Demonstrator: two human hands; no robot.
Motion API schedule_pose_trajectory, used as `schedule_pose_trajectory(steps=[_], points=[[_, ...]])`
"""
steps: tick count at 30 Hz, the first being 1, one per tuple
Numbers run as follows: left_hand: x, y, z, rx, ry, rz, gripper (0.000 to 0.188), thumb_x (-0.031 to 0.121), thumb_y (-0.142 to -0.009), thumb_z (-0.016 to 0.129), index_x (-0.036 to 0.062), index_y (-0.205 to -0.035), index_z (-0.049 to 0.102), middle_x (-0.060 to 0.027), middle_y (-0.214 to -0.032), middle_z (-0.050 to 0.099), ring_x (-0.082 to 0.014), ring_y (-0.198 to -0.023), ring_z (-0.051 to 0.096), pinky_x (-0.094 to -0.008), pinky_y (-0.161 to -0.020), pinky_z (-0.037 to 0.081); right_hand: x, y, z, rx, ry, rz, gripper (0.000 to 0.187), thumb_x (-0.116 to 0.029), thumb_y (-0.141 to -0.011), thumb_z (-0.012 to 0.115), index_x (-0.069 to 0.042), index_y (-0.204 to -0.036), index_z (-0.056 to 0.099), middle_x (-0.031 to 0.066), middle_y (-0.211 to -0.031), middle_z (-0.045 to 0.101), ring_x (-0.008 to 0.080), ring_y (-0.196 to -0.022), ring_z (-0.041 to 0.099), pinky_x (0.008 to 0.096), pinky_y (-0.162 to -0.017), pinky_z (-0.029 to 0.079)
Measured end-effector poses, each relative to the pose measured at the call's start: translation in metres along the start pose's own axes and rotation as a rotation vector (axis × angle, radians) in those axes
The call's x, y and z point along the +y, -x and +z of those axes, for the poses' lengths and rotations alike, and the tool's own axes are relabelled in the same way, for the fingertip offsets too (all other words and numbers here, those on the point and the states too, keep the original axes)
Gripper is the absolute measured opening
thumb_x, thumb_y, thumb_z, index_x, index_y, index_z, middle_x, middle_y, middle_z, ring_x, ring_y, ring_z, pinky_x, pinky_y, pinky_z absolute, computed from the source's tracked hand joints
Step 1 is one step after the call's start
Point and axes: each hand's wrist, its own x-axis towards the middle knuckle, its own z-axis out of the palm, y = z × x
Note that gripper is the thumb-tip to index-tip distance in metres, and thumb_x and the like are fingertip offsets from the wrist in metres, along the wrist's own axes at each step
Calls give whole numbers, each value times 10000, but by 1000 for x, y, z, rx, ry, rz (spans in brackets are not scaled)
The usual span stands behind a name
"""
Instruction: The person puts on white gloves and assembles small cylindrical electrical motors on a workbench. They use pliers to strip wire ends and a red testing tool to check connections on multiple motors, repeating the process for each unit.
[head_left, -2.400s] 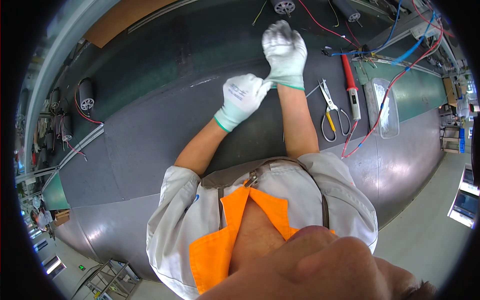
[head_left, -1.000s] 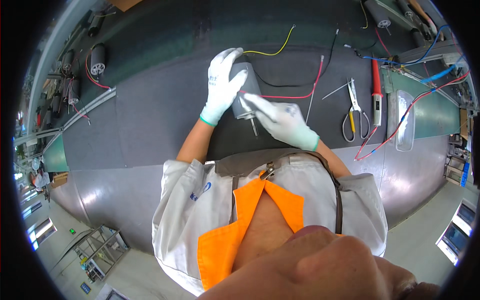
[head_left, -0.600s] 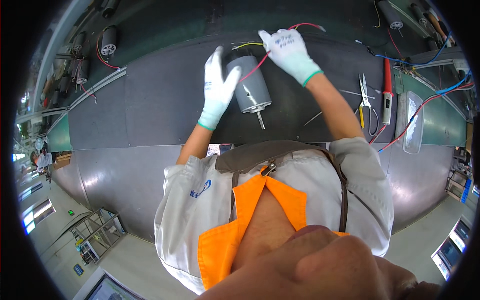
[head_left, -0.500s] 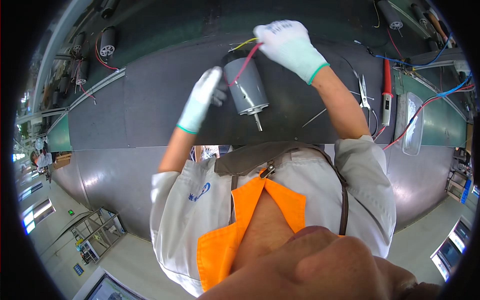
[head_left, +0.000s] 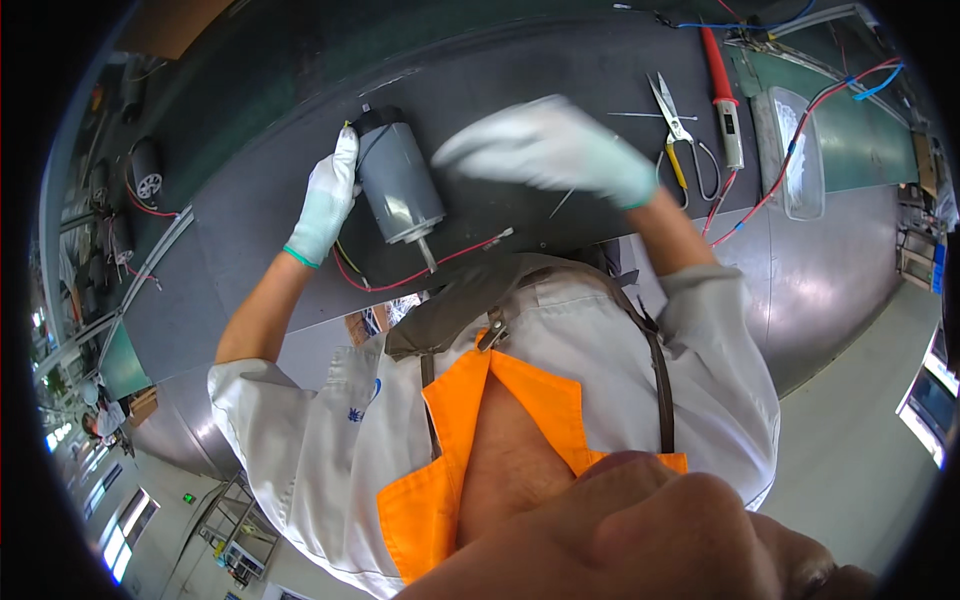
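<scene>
A grey cylindrical motor (head_left: pixel 398 182) with a black end cap lies tilted on the dark bench, its metal shaft toward me. My left hand (head_left: pixel 333 188), in a white glove, presses against the motor's left side near the cap. Its fingers are closed around the motor's wires. Below this hand a red wire (head_left: pixel 400 286) curves across in front of the shaft, with a short yellow-green wire (head_left: pixel 352 262) beside it. My right hand (head_left: pixel 545 150), also gloved, is blurred over the bench right of the motor, fingers stretched toward it and apparently holding nothing.
Scissors (head_left: pixel 672 110) and a tool with a yellow handle (head_left: pixel 677 168) lie on the right. Beyond them are a red-handled tool (head_left: pixel 722 80) on a cable and a clear plastic tray (head_left: pixel 800 155). More motors (head_left: pixel 147 170) stand at the far left.
My right hand has let go of the red wire and moved nearer to me. The wires now lie on the near side of the motor, and my left hand has closed in against its side.
</scene>
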Motion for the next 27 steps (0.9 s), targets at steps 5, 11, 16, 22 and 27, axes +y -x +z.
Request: schedule_pose_trajectory(steps=[5, 11, 16, 22, 27], points=[[4, -11, 34, 9, -309, 259, 719, 586, -1064, 345, -49, -982, 674, -329, -899, 630, -505, -885, 609, -493, -817, 483, 96, 109, -65, 276, 544, 97, 335, -62, -946, 630, -94, -1275, 681, 139, -1138, 727, 293, -1065, 679, 390, -906, 541], [32, 0, 55, -170, -365, 557, 564, 499, -1067, 404, -3, -1092, 662, -254, -916, 669, -464, -883, 629, -492, -791, 504, 107, 108, -27, 250, 1177, 45, 476, -74, -871, 627, -118, -1345, 604, 86, -1042, 702, 265, -1025, 663, 384, -879, 545], [70, 1, 31, -569, -303, 287, 626, 636, -983, 514, 35, -993, 687, -64, -683, 529, -166, -549, 508, -316, -516, 416, 96, 98, -16, 58, 1434, 168, 498, -118, -832, 649, -108, -1327, 592, 38, -925, 672, 213, -902, 673, 360, -768, 539], [111, 5, 9, -791, -458, 31, 443, 494, -905, 729, 74, -796, 641, 37, -580, 488, -16, -406, 359, -230, -377, 252, 74, 98, -46, 318, 1174, 272, 113, -65, -818, 636, -71, -899, 713, 123, -898, 657, 321, -916, 654, 425, -782, 532], [112, -1, -1, -832, -318, -95, 450, 457, -922, 700, 9, -881, 695, -9, -599, 549, -46, -392, 453, -229, -345, 338, 29, 76, -17, 500, 576, -101, 139, -59, -824, 629, -58, -943, 702, 139, -829, 631, 362, -812, 638, 461, -768, 517]])
